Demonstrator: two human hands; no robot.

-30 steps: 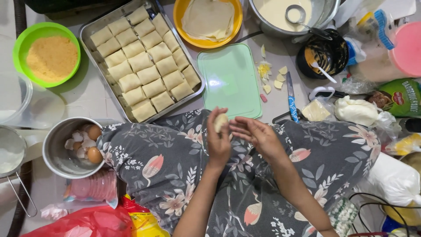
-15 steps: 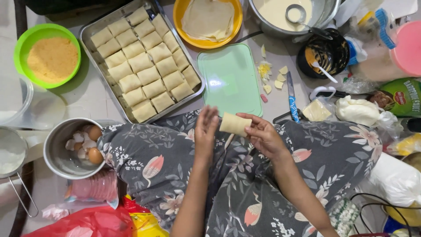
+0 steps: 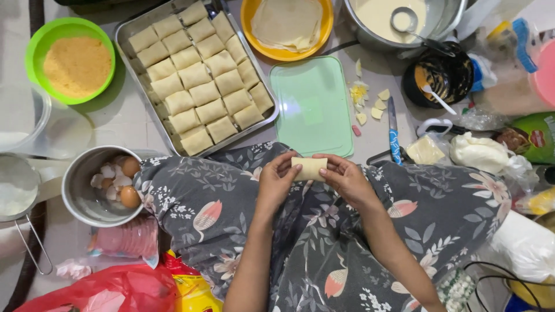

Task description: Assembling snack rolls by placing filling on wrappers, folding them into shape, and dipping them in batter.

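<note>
We see the left hand [image 3: 277, 180] and right hand [image 3: 346, 178] both pinching 1 pale rolled wrap [image 3: 309, 169] over the lap, near the green board [image 3: 313, 106]; fingertips hide its ends.

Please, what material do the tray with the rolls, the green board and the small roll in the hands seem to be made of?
The tray looks like metal, probably steel: grey, shiny rim. The green board looks like plastic: a smooth, matte, even mint surface with rounded corners. The small roll, held between the left hand and the right hand, seems to be soft dough: pale, folded, slightly wrinkled.
</note>
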